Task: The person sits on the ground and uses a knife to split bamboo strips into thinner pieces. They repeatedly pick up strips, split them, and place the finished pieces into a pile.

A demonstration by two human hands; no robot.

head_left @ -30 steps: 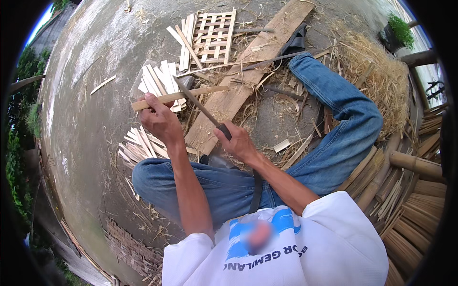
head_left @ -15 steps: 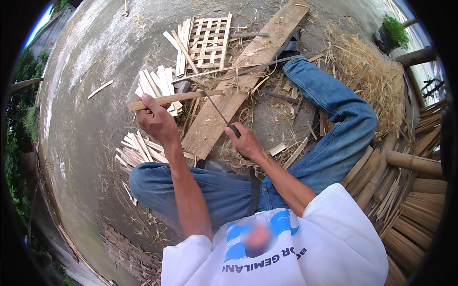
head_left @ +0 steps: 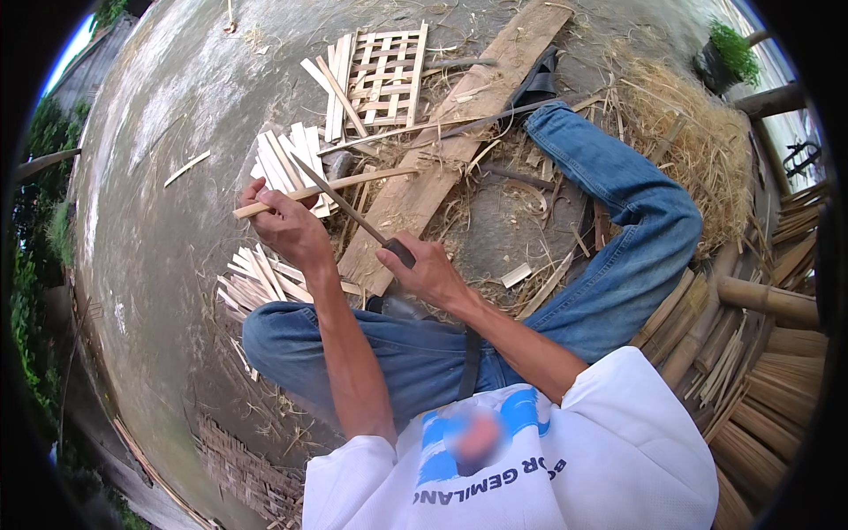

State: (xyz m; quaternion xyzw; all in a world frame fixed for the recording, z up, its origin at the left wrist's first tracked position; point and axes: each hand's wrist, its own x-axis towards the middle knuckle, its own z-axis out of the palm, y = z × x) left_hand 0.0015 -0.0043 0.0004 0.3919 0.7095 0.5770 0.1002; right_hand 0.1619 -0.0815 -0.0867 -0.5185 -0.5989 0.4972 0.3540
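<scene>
**Blade drawn back along the bamboo strip**

On the concrete ground (head_left: 159, 265), a seated person in blue jeans (head_left: 636, 230) works a thin bamboo strip (head_left: 353, 183) with a long knife (head_left: 340, 201). The left hand (head_left: 287, 225) is wrapped tight around the near end of the strip, holding it nearly level above the left knee. The right hand (head_left: 428, 269) is clenched around the knife's dark handle, with the blade slanting up and left so it crosses the strip close to the left hand's knuckles.

Compared with a second ago, the strip sits a little higher and further left, and the blade now meets it nearer the gripped end rather than further out along its length. That reads as one shaving pass ending or the next being set up, so the trimming looks to be mid-course.

Just beyond the hands lies a wooden plank (head_left: 450, 150), with loose cut slats (head_left: 283, 159) beside it and a woven lattice panel (head_left: 384, 75) further off. Another bundle of slats (head_left: 256, 283) rests by the left knee, and straw (head_left: 680, 132) is heaped at the right.
</scene>
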